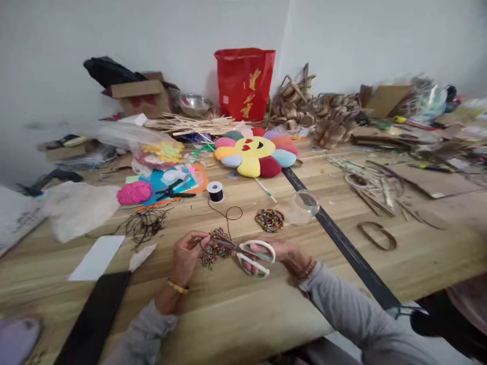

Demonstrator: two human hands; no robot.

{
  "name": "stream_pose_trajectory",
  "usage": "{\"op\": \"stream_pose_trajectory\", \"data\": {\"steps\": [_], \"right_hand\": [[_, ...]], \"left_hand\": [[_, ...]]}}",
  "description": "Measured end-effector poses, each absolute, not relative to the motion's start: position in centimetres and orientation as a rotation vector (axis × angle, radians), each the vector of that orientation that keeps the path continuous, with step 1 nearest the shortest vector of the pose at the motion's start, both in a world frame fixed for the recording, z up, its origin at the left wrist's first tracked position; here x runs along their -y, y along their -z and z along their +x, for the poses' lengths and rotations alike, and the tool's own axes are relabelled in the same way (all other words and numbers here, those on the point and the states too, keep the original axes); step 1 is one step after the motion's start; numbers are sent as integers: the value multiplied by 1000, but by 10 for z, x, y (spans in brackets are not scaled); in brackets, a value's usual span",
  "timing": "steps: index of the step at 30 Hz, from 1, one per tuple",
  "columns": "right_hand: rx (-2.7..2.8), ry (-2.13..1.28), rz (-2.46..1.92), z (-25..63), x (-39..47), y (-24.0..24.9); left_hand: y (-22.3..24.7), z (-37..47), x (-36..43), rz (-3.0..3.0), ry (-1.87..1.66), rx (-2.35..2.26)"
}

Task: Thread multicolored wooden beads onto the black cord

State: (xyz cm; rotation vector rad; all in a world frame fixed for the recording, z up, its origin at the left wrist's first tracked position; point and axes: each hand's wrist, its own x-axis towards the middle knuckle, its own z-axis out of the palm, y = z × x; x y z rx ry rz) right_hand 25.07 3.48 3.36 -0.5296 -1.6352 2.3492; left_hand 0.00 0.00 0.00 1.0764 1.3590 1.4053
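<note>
My right hand has its fingers through the white handles of a pair of scissors. The dark blades point left, toward my left hand, whose thumb and fingers are pinched on a thin dark cord by the blade tips. Under the blades a strand of small multicoloured beads lies on the table. From the white spool of black cord a loose loop runs down toward the beads. A second coil of coloured beads lies further right, beside a clear round container.
A flower-shaped cushion and a red bag stand behind. Pink yarn, black pliers and tangled dark cord lie left. A black strip crosses the table at right, near a brown loop.
</note>
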Motion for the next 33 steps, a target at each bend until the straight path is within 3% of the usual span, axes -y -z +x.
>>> {"op": "stream_pose_trajectory", "data": {"steps": [33], "right_hand": [[1448, -2369, -624, 226, -28, -7]], "left_hand": [[5, 9, 9, 1238, -1408, -1250]]}}
